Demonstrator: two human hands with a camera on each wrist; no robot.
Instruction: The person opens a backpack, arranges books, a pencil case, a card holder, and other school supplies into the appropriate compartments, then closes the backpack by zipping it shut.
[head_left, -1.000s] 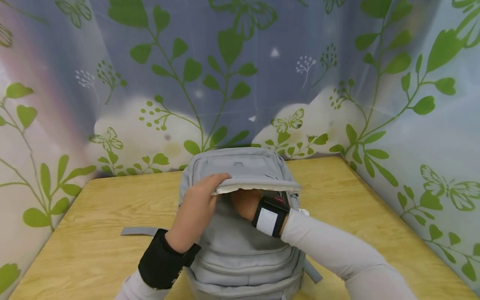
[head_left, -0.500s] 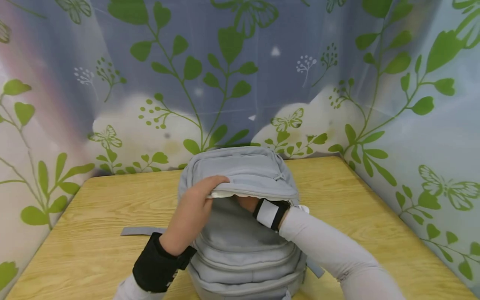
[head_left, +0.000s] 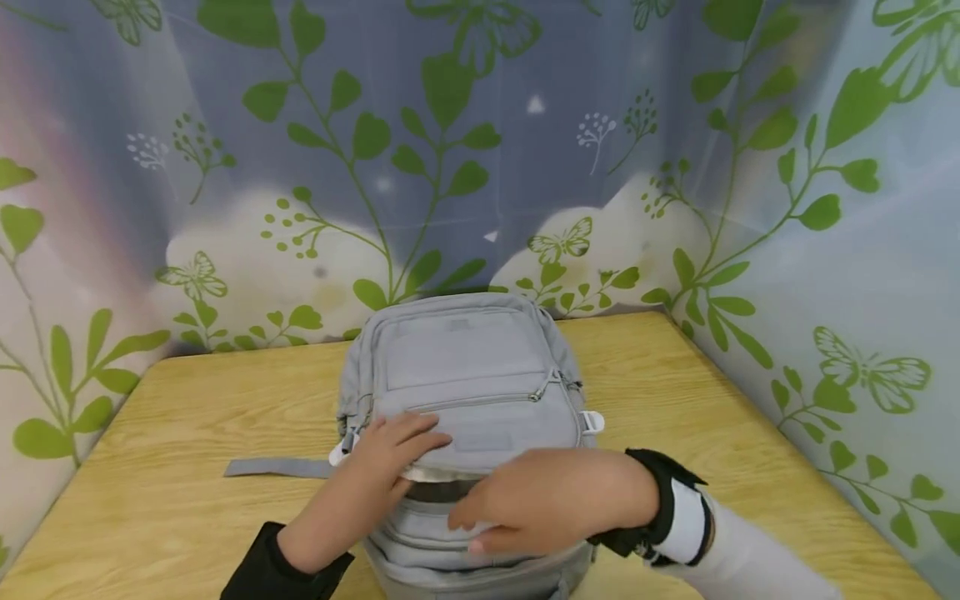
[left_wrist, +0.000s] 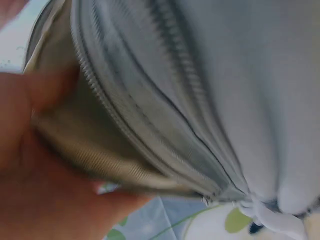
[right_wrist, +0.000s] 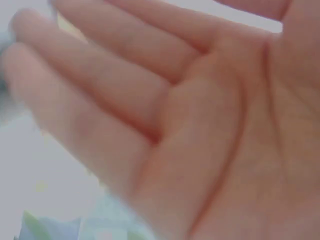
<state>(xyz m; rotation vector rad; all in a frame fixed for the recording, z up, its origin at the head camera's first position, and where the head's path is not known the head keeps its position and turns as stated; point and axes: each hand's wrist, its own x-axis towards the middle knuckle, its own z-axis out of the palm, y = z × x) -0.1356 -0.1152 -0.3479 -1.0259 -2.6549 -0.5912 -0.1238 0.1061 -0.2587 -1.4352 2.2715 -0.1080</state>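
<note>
A grey backpack [head_left: 465,350] lies on the table with its front panel facing up and a gap showing along that panel's lower edge. My left hand [head_left: 367,467] has its fingers spread over the panel's left side. In the left wrist view, the thumb of the left hand [left_wrist: 45,170] reaches into the unzipped compartment [left_wrist: 100,135], against the beige lining, while a finger stays outside, so the flap's edge is pinched between them. Over the opening hovers my right hand [head_left: 555,500], palm bare and fingers loosely extended in the right wrist view [right_wrist: 150,105].
A grey strap [head_left: 277,468] sticks out to the left over the wooden table [head_left: 225,400]. White buckle [head_left: 592,422] sits at the bag's right side. A leaf-patterned curtain [head_left: 450,167] stands behind and at both sides.
My right hand has come out of the backpack's compartment, holding nothing visible. The flap has dropped lower toward me, and my left hand has moved down with it.
</note>
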